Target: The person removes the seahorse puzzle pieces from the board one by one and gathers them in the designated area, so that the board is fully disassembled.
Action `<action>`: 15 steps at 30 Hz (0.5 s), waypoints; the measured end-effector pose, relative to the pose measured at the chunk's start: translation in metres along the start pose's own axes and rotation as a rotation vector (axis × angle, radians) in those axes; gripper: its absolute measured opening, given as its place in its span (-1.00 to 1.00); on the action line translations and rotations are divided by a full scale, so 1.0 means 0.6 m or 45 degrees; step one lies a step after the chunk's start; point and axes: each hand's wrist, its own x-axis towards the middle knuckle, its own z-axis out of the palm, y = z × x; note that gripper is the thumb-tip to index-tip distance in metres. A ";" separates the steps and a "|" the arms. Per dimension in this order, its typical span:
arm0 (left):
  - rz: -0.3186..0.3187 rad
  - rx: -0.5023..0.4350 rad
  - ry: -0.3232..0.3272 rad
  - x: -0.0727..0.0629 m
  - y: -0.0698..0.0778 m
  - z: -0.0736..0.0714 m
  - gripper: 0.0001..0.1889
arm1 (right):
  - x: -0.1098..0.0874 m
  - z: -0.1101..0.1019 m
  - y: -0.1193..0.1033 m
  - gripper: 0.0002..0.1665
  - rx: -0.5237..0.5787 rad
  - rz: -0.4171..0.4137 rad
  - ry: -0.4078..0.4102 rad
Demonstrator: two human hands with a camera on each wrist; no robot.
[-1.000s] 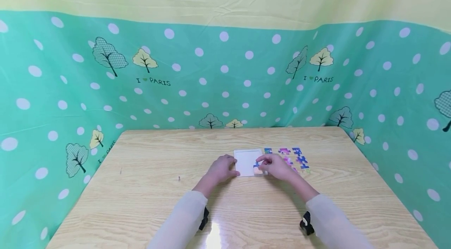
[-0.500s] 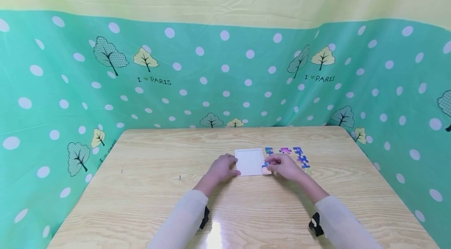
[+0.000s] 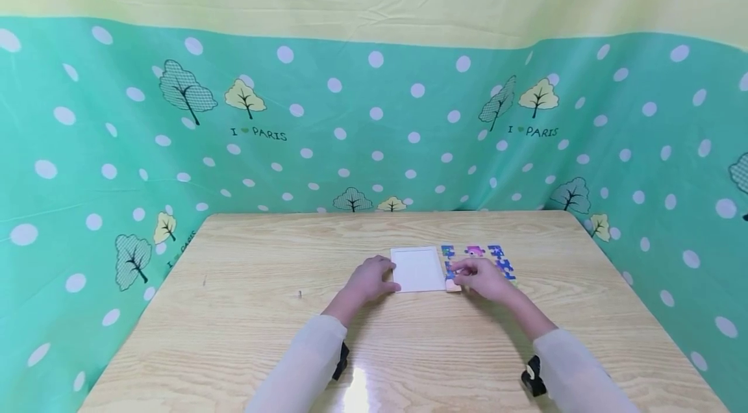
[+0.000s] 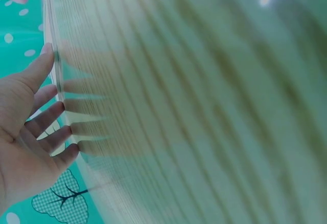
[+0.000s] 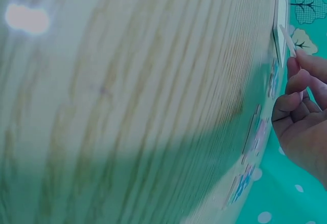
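Note:
A white square puzzle tray [image 3: 417,270] lies flat on the table, its inside bare. My left hand [image 3: 371,278] rests at the tray's left edge, thumb and fingers apart. In the left wrist view the left hand [image 4: 30,112] has its fingers loosely spread, fingertips on the surface. Just right of the tray, my right hand [image 3: 482,278] pinches a jigsaw piece [image 3: 452,286] with a pale pink and blue face. Seen from the right wrist, that piece [image 5: 288,40] is tilted up between thumb and fingertip, and the other fingers are curled.
Loose jigsaw pieces lie right of the tray: a blue-green one [image 3: 447,250], a pink one [image 3: 474,250], a blue one [image 3: 496,251] and more blue ones [image 3: 504,267], some partly behind the right hand. A polka-dot curtain [image 3: 374,114] hangs around the wooden table [image 3: 263,257].
My right hand has moved right with the jigsaw piece, from above the tray to just beyond its right edge. The left hand stays at the tray's left edge.

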 end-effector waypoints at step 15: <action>-0.013 0.001 0.002 0.001 0.000 0.003 -0.43 | -0.001 -0.005 0.017 -0.71 -0.020 -0.044 -0.004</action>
